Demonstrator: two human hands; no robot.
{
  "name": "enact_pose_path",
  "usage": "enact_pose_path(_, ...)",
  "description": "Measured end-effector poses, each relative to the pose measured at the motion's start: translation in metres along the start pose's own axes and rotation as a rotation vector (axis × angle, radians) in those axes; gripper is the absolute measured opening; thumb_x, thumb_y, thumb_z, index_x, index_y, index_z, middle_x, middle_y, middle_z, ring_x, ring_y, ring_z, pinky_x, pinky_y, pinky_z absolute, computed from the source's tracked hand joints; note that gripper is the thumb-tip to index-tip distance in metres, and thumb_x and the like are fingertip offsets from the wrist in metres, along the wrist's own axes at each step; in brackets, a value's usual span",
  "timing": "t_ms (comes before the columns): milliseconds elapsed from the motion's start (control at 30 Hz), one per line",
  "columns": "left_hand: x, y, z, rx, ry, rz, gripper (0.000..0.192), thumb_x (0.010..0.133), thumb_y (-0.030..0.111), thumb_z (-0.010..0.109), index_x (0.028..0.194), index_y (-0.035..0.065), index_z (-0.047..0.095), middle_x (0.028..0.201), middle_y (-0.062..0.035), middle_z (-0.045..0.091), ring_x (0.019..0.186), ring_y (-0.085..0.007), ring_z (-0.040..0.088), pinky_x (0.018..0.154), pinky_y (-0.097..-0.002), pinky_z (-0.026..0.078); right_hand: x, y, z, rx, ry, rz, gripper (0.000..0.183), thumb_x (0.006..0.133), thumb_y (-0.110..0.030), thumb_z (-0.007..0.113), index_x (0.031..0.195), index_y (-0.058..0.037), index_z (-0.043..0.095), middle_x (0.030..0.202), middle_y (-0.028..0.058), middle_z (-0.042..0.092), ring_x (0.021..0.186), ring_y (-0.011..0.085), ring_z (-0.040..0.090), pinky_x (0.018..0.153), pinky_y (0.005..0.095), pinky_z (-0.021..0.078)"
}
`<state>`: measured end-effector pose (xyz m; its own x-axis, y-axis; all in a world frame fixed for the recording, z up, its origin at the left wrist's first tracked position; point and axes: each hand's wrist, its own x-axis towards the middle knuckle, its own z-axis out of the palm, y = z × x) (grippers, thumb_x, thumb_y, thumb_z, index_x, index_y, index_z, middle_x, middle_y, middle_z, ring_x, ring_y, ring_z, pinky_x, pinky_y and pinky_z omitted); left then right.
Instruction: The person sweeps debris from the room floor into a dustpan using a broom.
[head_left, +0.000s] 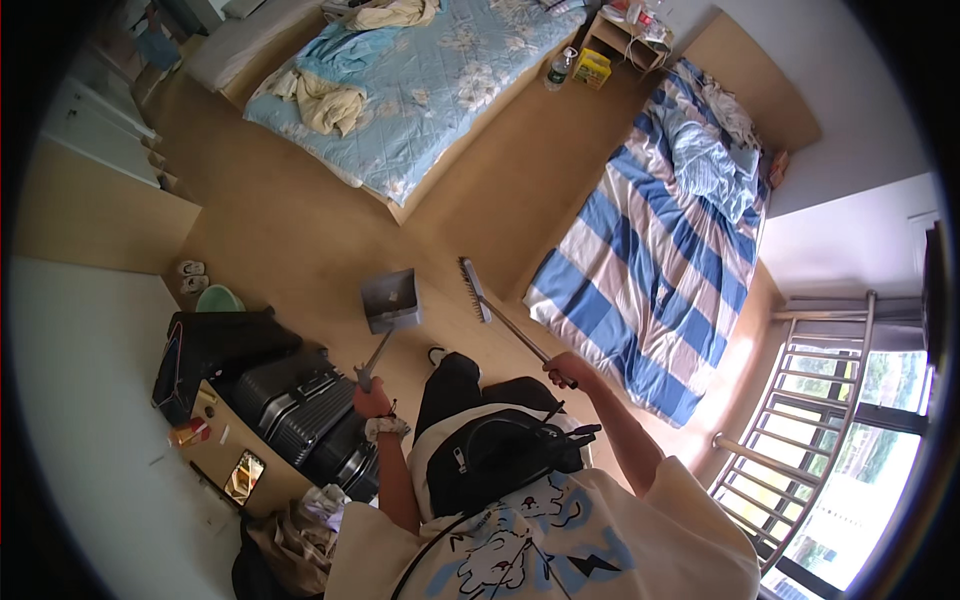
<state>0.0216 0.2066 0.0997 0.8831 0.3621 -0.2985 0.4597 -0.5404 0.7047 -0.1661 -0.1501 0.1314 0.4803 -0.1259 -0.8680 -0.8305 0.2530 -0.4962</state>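
My left hand (371, 399) is closed around the upper end of a long-handled dustpan's handle. The grey dustpan (391, 301) rests on the wooden floor ahead of me, with a few small bits in its pan. In my right hand (568, 370) is the handle of a broom (517, 330), which slants forward and to the left. The broom's grey head, with dark bristles along its left side, is at floor level to the right of the dustpan, apart from it. A black bag (495, 461) hangs at my front.
A bed with a blue floral cover (420, 97) stands ahead; bedding in blue-and-white checks (637, 277) lies to the right. Black suitcases (300, 401) and a small desk (289, 491) with a phone (245, 478) crowd the left. A green basin (220, 299) and shoes (193, 277) sit along the wall.
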Motion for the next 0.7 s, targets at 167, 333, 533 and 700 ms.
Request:
enact_pose_path(167,0.031,-0.002,0.002,-0.013,0.001,0.022,0.019,0.059,0.018,0.057,0.056,0.0009,0.051,0.049,-0.0108,0.049,0.045,-0.0230,0.044,0.047,-0.0380,0.033,0.021,-0.084,-0.019,-0.032,0.085,-0.014,0.017,0.069,-0.011,0.058,0.063,0.0045,0.055,0.053,0.0098,0.054,0.042,0.0176,0.054,0.035,0.0273,0.0423)
enact_pose_path(333,0.041,-0.004,0.001,0.031,0.008,0.034,0.021,0.063,0.019,0.058,0.072,0.0003,0.060,0.062,-0.0115,0.058,0.054,-0.0255,0.052,0.054,-0.0390,0.040,0.052,-0.143,-0.051,0.086,0.130,-0.068,0.014,0.071,-0.008,0.055,0.064,0.0031,0.053,0.054,0.0094,0.052,0.042,0.0165,0.051,0.035,0.0275,0.0406)
enact_pose_path(533,0.042,0.001,0.005,0.002,0.057,-0.218,0.030,0.067,0.019,0.059,0.087,-0.0034,0.060,0.079,-0.0136,0.062,0.064,-0.0238,0.057,0.057,-0.0380,0.043,0.144,-0.191,-0.093,0.053,0.226,-0.080,0.010,0.064,-0.002,0.056,0.057,-0.0003,0.049,0.048,0.0092,0.049,0.038,0.0180,0.050,0.032,0.0293,0.0384)
enact_pose_path(700,0.028,0.040,0.027,0.032,0.205,-0.100,0.033,0.068,0.028,0.058,0.071,-0.0045,0.059,0.063,-0.0135,0.058,0.054,-0.0267,0.053,0.052,-0.0398,0.040,0.221,-0.227,-0.138,0.183,0.200,0.018,0.011,0.062,-0.003,0.053,0.053,0.0003,0.046,0.046,0.0111,0.046,0.037,0.0189,0.048,0.032,0.0287,0.0370)
